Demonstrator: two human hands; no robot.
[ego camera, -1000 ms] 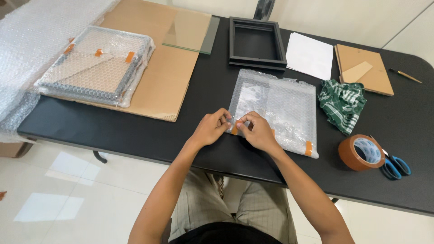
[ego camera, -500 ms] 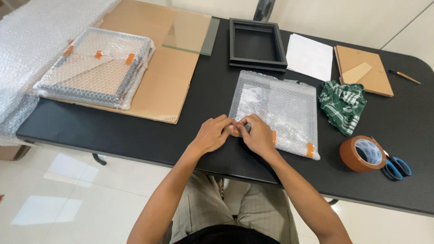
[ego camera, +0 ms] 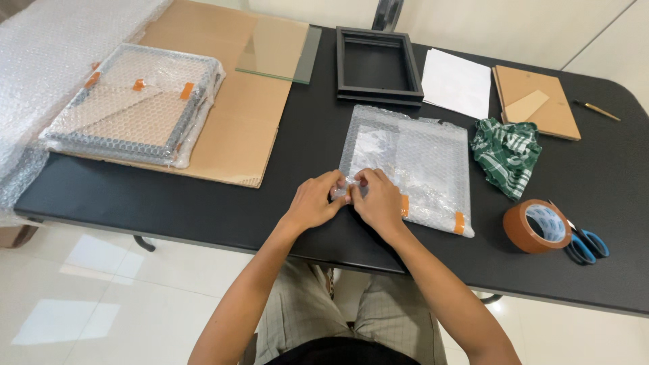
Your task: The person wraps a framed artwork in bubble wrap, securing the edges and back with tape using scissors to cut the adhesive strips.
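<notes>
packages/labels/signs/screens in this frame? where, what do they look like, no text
Bubble-wrapped package: table centre, flat rectangle, clear wrap, orange tape tabs along the near edge; left hand and right hand pinch its near left corner.
Second bubble-wrapped package: far left on a cardboard sheet, flat rectangle, dark edges showing through the wrap, orange tape tabs on top.
Labels, signs, screens: none visible.

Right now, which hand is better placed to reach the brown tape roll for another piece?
Probably the right hand. The tape roll lies on the person's right, beside the scissors, while the left hand sits on the far side of the bubble-wrapped parcel corner.
</notes>
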